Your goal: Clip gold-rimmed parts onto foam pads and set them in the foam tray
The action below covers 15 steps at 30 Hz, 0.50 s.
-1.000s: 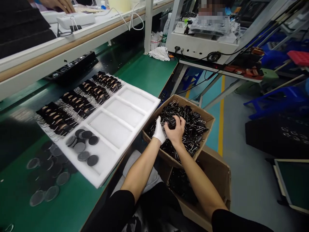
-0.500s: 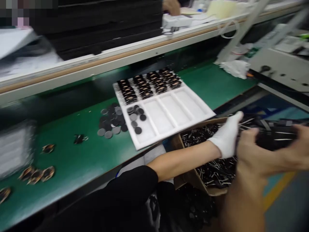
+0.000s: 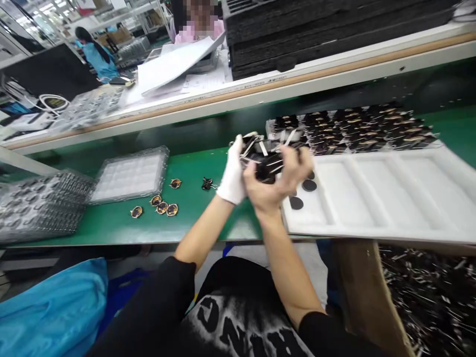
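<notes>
Several black binder clips with silver handles [image 3: 265, 157] are gathered between my two hands above the green bench. My left hand [image 3: 231, 176], in a white glove, closes round their left side. My bare right hand [image 3: 273, 186] grips them from the right and below, somewhat blurred. Just right of the hands lies a white compartment tray [image 3: 372, 191]. Rows of black clips [image 3: 353, 130] fill its far compartments, and dark round discs [image 3: 296, 203] lie in its near left one. A single binder clip [image 3: 208, 184] rests on the bench left of my glove.
Several round brown-and-black pieces [image 3: 161, 207] lie on the bench at left, near a transparent plastic tray [image 3: 128, 174] and a stack of trays [image 3: 40, 206]. A cardboard box of binder clips [image 3: 427, 292] stands below at right. Behind runs a shelf edge [image 3: 253, 93]; a person sits beyond.
Both hands have come from over the box at the right to above the bench, carrying the binder clips. The view has swung left, bringing the plastic trays into sight.
</notes>
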### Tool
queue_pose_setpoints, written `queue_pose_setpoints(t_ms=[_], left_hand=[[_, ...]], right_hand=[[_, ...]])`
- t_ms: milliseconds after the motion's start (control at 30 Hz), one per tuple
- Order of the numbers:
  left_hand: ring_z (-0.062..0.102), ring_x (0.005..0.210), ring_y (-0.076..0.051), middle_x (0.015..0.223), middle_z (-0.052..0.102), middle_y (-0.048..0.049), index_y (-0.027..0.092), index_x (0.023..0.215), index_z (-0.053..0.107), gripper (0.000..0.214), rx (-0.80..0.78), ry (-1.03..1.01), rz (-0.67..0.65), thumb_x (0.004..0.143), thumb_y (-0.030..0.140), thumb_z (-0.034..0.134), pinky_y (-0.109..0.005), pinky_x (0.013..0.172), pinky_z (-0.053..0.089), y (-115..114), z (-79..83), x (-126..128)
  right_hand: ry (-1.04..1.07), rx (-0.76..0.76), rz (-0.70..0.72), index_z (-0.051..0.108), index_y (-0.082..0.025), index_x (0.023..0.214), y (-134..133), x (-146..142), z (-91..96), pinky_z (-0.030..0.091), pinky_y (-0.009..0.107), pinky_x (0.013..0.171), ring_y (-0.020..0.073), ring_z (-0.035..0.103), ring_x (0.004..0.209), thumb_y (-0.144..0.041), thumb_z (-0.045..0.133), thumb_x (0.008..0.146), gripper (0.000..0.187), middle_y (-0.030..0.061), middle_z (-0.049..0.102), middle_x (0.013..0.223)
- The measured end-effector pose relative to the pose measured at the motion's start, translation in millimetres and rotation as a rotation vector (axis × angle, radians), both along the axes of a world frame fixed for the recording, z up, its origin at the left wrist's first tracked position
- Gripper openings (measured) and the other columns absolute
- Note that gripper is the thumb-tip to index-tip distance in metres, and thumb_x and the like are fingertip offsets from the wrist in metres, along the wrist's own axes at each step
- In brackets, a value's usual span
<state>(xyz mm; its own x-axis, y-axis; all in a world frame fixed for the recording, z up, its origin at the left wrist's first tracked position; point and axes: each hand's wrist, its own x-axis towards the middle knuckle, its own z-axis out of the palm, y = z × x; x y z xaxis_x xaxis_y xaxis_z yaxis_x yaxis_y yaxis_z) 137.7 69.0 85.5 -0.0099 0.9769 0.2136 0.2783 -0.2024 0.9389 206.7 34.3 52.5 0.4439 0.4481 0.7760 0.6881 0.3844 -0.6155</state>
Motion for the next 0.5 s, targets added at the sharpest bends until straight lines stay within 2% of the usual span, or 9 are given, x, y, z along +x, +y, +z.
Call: queue_pose_setpoints(t_ms=[100,200,267,367,500], left_hand=[[0.068,0.128,-0.024,0.133,0.073,-0.0047,0.022,0.136,0.061,0.061,-0.031,-0.132,-0.004,0.110,0.051,0.014,-0.044,0.113,0.057,6,-20.6,-72],[0.064,0.133,-0.025,0.140,0.068,-0.0064,0.024,0.129,0.064,0.056,0.039,-0.013,-0.059,0.106,0.060,0.027,-0.043,0.118,0.051,9,-40.4,-117],[0.061,0.136,-0.026,0.141,0.067,-0.0078,0.024,0.127,0.066,0.059,0.102,0.114,-0.120,0.102,0.068,0.036,-0.043,0.121,0.047,10,-51.4,-138],[0.061,0.135,-0.027,0.137,0.069,-0.0096,0.023,0.125,0.069,0.059,0.147,0.216,-0.174,0.100,0.070,0.042,-0.042,0.122,0.045,13,-63.6,-156],[0.062,0.134,-0.027,0.135,0.070,-0.0099,0.024,0.124,0.070,0.057,0.148,0.301,-0.164,0.102,0.067,0.041,-0.043,0.122,0.046,14,-67.7,-167]], right_hand=[[0.161,-0.068,0.156,0.048,-0.018,0.140,1,-69,-28.9,0.045,0.064,0.114,0.0394,0.047,0.136,-0.046,0.058,0.094,0.055,0.0211,0.036,0.140],[0.260,-0.218,0.282,0.044,-0.021,0.147,-10,-102,-51.1,0.043,0.061,0.117,0.0381,0.041,0.142,-0.039,0.060,0.095,0.057,0.0208,0.031,0.146],[0.247,-0.277,0.327,0.046,-0.023,0.146,-17,-109,-61.4,0.043,0.059,0.118,0.0366,0.039,0.144,-0.037,0.061,0.096,0.054,0.0200,0.030,0.149],[0.095,-0.311,0.366,0.051,-0.026,0.143,-25,-104,-72.7,0.039,0.060,0.121,0.0360,0.038,0.147,-0.034,0.064,0.097,0.049,0.0175,0.032,0.152],[-0.167,-0.381,0.430,0.039,-0.033,0.157,-35,-84,-81.9,0.032,0.072,0.119,0.0428,0.033,0.152,-0.031,0.064,0.098,0.064,0.0181,0.025,0.163]])
